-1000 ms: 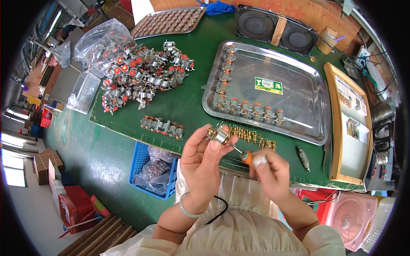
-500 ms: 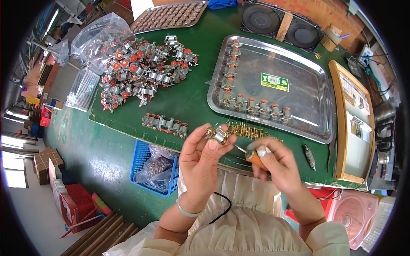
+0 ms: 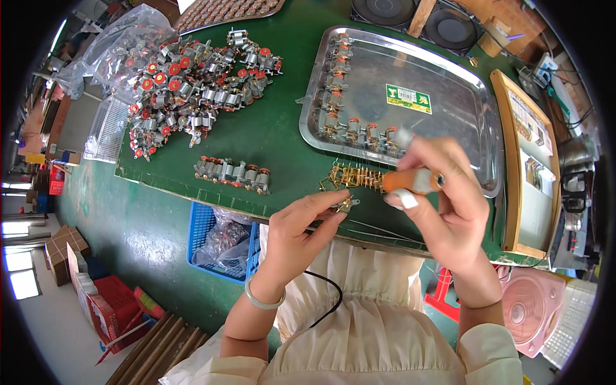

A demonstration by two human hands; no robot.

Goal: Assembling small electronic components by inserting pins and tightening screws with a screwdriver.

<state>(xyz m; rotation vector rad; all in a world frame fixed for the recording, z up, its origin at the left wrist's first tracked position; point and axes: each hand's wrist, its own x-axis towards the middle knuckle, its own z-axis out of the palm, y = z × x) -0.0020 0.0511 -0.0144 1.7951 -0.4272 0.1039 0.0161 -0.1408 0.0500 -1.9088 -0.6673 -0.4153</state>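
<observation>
A small metal part with brass fittings is pinched between the thumb and fingers of my left hand, by the table's near edge; the fingers cover most of it. My right hand grips an orange-handled screwdriver, its handle lying across the right end of a row of brass pieces. The screwdriver's tip is not clear among the brass. Just beyond is a metal tray, with cylindrical parts lined along its left and near sides. Left of my hands, a short row of similar parts stands on the green table.
A large heap of silver parts with red discs covers the table's left, beside a clear plastic bag. A wooden frame stands at right, speakers behind. Below the edge is a blue basket. Thin rods lie near me.
My left hand has lowered the metal part toward the table. My right hand has moved up and right, bringing the screwdriver from beside that part over to the brass row.
</observation>
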